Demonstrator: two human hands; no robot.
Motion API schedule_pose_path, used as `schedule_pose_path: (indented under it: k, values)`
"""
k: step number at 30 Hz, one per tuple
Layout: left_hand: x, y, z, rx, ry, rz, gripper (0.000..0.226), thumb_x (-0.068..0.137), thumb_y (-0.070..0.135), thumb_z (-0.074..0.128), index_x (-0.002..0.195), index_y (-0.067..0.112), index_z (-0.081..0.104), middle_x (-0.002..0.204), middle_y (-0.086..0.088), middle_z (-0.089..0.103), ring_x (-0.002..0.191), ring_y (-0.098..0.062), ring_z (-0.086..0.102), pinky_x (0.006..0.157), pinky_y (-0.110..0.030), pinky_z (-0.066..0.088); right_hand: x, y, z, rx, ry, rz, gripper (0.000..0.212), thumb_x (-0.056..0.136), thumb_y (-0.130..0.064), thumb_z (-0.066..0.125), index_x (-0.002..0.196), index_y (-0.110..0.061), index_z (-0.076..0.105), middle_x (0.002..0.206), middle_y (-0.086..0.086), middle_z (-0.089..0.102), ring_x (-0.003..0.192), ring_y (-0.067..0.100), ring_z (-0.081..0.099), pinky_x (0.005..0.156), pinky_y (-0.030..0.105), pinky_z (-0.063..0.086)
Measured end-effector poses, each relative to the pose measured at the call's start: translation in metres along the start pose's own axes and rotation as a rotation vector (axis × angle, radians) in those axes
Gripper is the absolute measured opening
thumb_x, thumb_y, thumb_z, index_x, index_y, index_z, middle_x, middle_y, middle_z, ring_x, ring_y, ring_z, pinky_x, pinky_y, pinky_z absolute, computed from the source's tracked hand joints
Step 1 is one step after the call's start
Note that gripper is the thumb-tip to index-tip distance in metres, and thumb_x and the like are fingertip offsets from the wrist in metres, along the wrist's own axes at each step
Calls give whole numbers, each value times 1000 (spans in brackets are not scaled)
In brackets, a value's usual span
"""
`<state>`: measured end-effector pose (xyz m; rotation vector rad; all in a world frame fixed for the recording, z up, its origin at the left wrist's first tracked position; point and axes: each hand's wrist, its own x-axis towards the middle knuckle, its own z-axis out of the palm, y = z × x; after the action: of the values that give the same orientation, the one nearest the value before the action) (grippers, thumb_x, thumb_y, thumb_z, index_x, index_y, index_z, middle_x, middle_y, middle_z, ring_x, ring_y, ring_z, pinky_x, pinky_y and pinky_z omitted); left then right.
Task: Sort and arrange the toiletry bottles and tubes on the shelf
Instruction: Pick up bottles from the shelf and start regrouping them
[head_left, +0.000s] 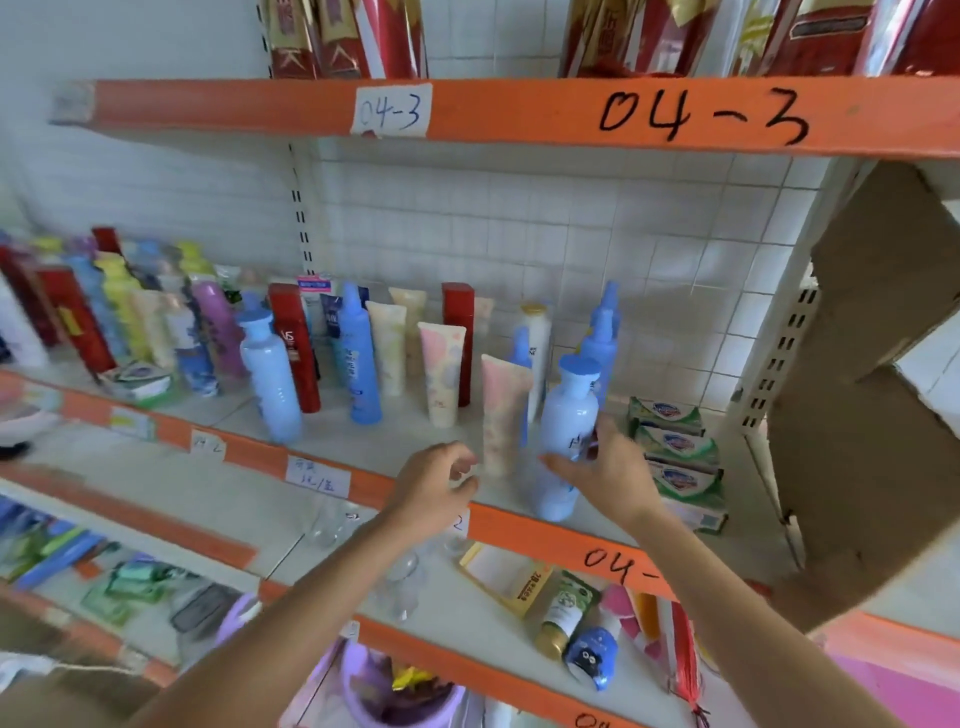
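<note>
2 hands work the front edge of the orange-trimmed middle shelf (524, 525), and we read them as tidying the nearest items. Our right hand (608, 467) is wrapped around the lower body of a pale blue plastic bottle with a darker blue cap (569, 415), fingers closed on it from the 3 o'clock side; the bottle stands upright near the shelf lip, its long axis running toward 12 o'clock with a slight lean. Our left hand (434, 486) is loosely curled, fingers half open and gripping nothing, just at 9 o'clock of a pink-and-cream speckled soft tube (501, 415) standing cap-down. That tube sits just beside the bottle, at its 9 o'clock, between the 2 hands, and the left hand is clearly the nearer one to it. Motion blur keeps us from telling whether the left fingertips touch the tube's base. Stacked green-and-white soap packs (675, 447) lie at 3 o'clock of the bottle. We judge the coming move depends on keeping both axes upright while tube and bottle are parted into their own rows.
</note>
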<state>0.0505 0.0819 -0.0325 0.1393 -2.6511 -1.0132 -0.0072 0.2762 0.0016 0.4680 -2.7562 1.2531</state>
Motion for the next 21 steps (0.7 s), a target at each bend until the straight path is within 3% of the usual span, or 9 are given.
schedule_pose_path:
  k: [6, 9, 11, 14, 17, 21]
  values:
    - [-6, -18, -22, -65, 52, -59, 38, 80, 19, 69, 115, 9, 58, 106, -5, 66, 93, -15, 63, 89, -30, 50, 6, -39, 28, 87, -66, -90, 55, 73, -33, 75, 113, -7, 49, 100, 12, 65, 91, 29, 61, 79, 44, 51]
    - [-1, -21, -28, -103, 36, -59, 55, 75, 25, 75, 122, 11, 51, 109, -3, 61, 95, -17, 61, 88, -30, 49, 12, -60, 54, 120, -144, -92, 51, 74, -28, 75, 112, -7, 49, 100, 8, 62, 89, 25, 58, 74, 34, 48]
    - [6, -27, -32, -110, 31, -52, 54, 72, 26, 76, 118, 12, 50, 109, 0, 60, 97, -16, 60, 85, -28, 49, 18, -73, 73, 121, -163, -73, 51, 72, -28, 76, 110, -7, 50, 97, 7, 61, 88, 24, 57, 73, 32, 46]
    - [19, -44, -42, -111, 46, -46, 46, 70, 27, 78, 104, 12, 51, 103, 0, 63, 94, -18, 63, 83, -36, 51, 30, -90, 99, 142, -164, -32, 50, 70, -27, 76, 109, -7, 50, 98, 9, 63, 89, 26, 60, 77, 35, 49]
    - [30, -60, -52, -111, 44, -58, 46, 71, 29, 76, 105, 12, 50, 103, -2, 64, 93, -21, 63, 80, -39, 51, 41, -100, 116, 126, -145, 8, 45, 71, -27, 75, 103, -7, 51, 97, 10, 63, 87, 26, 59, 72, 34, 48]
    - [49, -88, -64, -97, -1, -54, 47, 72, 32, 74, 105, 7, 50, 100, -5, 64, 92, -22, 62, 76, -33, 49, 54, -113, 145, 100, -153, 35, 39, 73, -25, 75, 95, -10, 46, 91, 7, 59, 79, 22, 53, 62, 28, 39]
